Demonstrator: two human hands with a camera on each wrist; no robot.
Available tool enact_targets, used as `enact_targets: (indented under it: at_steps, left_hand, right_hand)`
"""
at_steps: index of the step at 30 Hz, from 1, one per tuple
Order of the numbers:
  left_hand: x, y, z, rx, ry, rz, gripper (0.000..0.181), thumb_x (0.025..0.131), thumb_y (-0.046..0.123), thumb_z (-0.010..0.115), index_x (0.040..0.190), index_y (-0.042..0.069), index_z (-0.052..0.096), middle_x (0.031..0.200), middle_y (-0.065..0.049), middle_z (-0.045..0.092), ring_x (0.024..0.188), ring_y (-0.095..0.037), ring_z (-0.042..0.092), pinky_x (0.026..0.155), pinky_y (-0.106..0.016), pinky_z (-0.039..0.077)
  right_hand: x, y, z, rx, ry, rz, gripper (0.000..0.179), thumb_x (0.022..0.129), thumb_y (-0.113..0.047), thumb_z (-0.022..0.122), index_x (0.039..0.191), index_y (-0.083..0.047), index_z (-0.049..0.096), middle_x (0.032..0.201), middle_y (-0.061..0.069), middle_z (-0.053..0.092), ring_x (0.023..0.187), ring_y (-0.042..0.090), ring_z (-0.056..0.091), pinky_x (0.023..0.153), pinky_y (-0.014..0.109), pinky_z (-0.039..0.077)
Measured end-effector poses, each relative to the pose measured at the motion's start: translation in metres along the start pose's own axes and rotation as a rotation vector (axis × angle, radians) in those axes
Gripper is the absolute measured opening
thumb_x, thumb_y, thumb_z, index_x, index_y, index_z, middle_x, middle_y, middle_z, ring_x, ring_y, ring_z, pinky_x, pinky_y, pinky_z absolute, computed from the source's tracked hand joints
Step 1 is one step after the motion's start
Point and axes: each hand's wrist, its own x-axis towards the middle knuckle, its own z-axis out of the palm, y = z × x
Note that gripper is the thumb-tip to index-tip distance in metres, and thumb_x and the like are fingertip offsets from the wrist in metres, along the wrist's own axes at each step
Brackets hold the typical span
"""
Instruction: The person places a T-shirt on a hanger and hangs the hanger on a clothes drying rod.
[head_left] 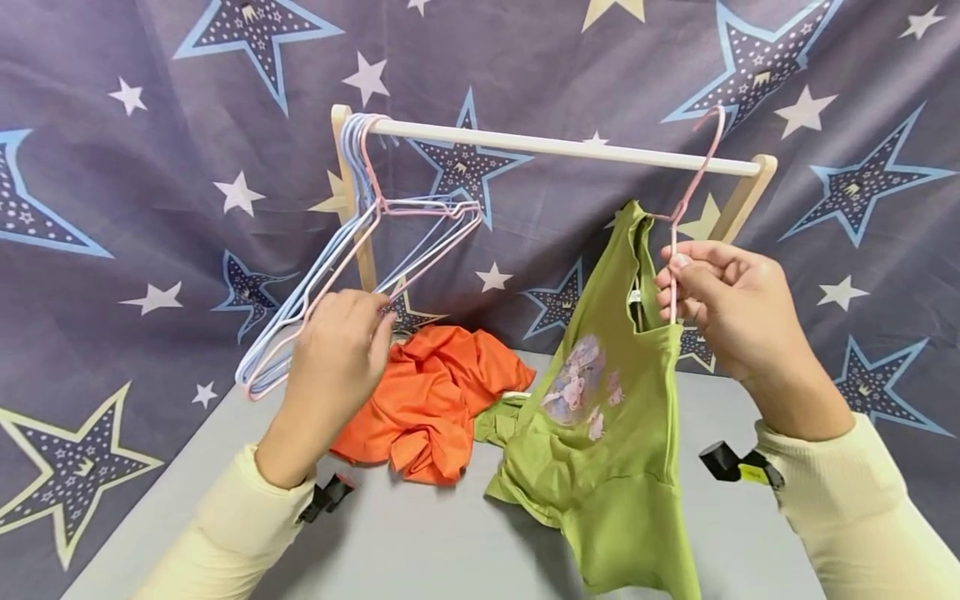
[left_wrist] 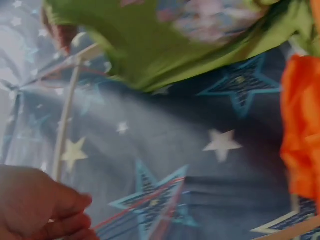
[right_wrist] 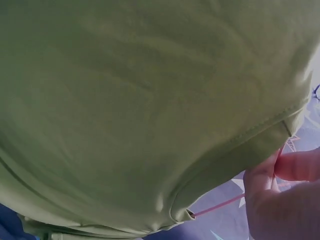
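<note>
One garment is well on its way to being hung, we'd judge; one more lies loose. The green top [head_left: 622, 467] is in front of the right half of the rail [head_left: 570, 148], draped off a pink hanger [head_left: 697, 180], one shoulder high by the hanger's neck, the other side much lower. The right hand [head_left: 723, 300] has thumb and fingertips pinching the hanger's sloping arm at the neckline, as the right wrist view also shows. So hanger into top: mostly done, we'd say — though we can't tell whether the far end of that arm sits fully inside the lower shoulder. The hook stands above the line of the rail and doesn't look seated on it, so that step seems left, along with levelling the tilted top.

The orange garment [head_left: 442, 392] lies crumpled on the grey surface [head_left: 420, 533], no hanger visible in it; we count it as not done. Several bare hangers [head_left: 298, 297], blue and pink, hang bunched at the rail's left end.

The left hand [head_left: 337, 354] is at that bunch's lower bars, fingers bent — we can't tell if they grip a bar or just overlap it; the left wrist view is too blurred to settle it.
</note>
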Motion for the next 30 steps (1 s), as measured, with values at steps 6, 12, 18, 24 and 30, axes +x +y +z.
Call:
enact_targets:
  at_steps: [6,12,18,24,30]
  left_hand:
    - [-0.02,-0.017,0.033,-0.017,-0.213,0.02,0.014,0.091,0.007,0.074,0.102,-0.001,0.069,0.095,-0.014,0.067,0.088,-0.034,0.063,0.072,-0.048,0.055]
    - [-0.038,-0.044,0.058,0.014,-0.377,-0.154,0.013,0.092,0.007,0.071,0.102,-0.001,0.07,0.096,-0.017,0.067,0.084,-0.038,0.067,0.069,-0.054,0.055]
    - [-0.047,-0.07,0.068,0.072,-0.376,-0.351,0.016,0.097,0.016,0.065,0.092,0.001,0.068,0.083,-0.016,0.066,0.071,-0.038,0.064,0.059,-0.053,0.051]
    - [-0.045,-0.089,0.074,-0.056,-0.391,-0.557,0.04,0.103,0.029,0.059,0.13,-0.001,0.06,0.103,-0.026,0.068,0.096,-0.047,0.064,0.079,-0.059,0.05]
    - [-0.039,-0.102,0.085,-0.276,-0.364,-0.668,0.043,0.101,0.039,0.063,0.128,0.005,0.062,0.118,-0.021,0.07,0.113,-0.04,0.065,0.098,-0.052,0.047]
  right_hand:
    - [0.006,-0.012,-0.006,0.047,0.021,0.007,0.014,0.098,0.0,0.065,0.108,0.009,0.065,0.082,0.016,0.071,0.066,0.021,0.068,0.059,0.029,0.059]
    - [0.011,-0.02,-0.009,0.04,0.03,0.006,0.014,0.097,0.0,0.065,0.108,0.01,0.066,0.082,0.016,0.071,0.067,0.021,0.068,0.059,0.029,0.058]
    - [0.016,-0.034,-0.016,0.021,0.052,0.004,0.012,0.096,0.0,0.067,0.104,0.01,0.068,0.083,0.017,0.071,0.067,0.021,0.068,0.057,0.028,0.057]
    - [0.023,-0.044,-0.026,0.067,0.063,0.009,0.011,0.096,0.005,0.064,0.101,0.014,0.067,0.082,0.018,0.07,0.064,0.023,0.067,0.057,0.029,0.056]
    - [0.028,-0.044,-0.034,0.077,0.083,0.02,0.009,0.097,0.007,0.063,0.099,0.014,0.068,0.083,0.018,0.07,0.062,0.023,0.066,0.057,0.029,0.056]
